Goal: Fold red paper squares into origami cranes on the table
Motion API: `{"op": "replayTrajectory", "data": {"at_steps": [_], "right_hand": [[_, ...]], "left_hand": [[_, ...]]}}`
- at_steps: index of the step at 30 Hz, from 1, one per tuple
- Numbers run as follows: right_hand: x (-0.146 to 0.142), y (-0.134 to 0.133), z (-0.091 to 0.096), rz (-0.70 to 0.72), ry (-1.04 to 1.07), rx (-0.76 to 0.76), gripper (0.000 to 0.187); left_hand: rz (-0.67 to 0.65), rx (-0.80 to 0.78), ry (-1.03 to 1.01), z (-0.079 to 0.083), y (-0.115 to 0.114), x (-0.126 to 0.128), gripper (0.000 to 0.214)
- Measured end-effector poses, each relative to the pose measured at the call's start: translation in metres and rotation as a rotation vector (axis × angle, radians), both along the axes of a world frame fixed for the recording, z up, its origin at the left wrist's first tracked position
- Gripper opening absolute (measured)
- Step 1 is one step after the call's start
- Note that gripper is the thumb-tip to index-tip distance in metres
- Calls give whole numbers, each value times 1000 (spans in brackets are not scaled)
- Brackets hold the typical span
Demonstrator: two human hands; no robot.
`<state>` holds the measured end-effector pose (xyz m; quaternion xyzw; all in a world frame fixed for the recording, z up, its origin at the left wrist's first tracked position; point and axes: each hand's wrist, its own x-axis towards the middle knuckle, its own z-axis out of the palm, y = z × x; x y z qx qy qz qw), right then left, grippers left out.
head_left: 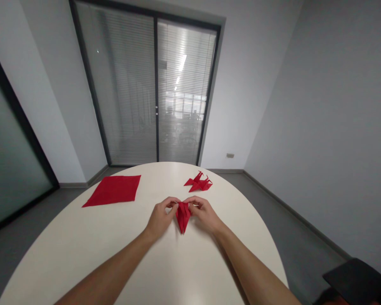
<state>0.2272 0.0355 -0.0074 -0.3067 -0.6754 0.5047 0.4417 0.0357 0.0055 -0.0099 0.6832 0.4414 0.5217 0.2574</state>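
A folded piece of red origami paper point(182, 217) hangs between my hands, its narrow split points directed down toward me. My left hand point(162, 216) pinches its upper left edge between thumb and fingers. On the opposite side, my right hand point(204, 214) grips the upper right edge in the same way. Beyond my hands lie red folded paper cranes point(199, 183), close together on the table. Over to the left is a flat stack or sheet of red paper point(114, 191). My fingers cover the upper corners of the folded piece.
The round white table point(146, 271) has its curved edge on both sides and at the back. A black chair point(357, 279) stands at the lower right. Behind the table are glass panels with blinds point(133, 93) and a wall socket point(230, 156).
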Motion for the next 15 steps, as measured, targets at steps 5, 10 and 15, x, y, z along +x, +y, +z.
{"op": "replayTrajectory", "data": {"at_steps": [5,10,15], "right_hand": [[0,0,1,-11,-29,-37,25],[0,-1,2,-14,-74,-31,32],[1,-1,1,-28,-96,55,31]], "left_hand": [[-26,-4,-24,-3,0,-1,18],[-25,-1,-13,-2,-1,0,18],[0,-26,-7,0,-3,2,16]]}}
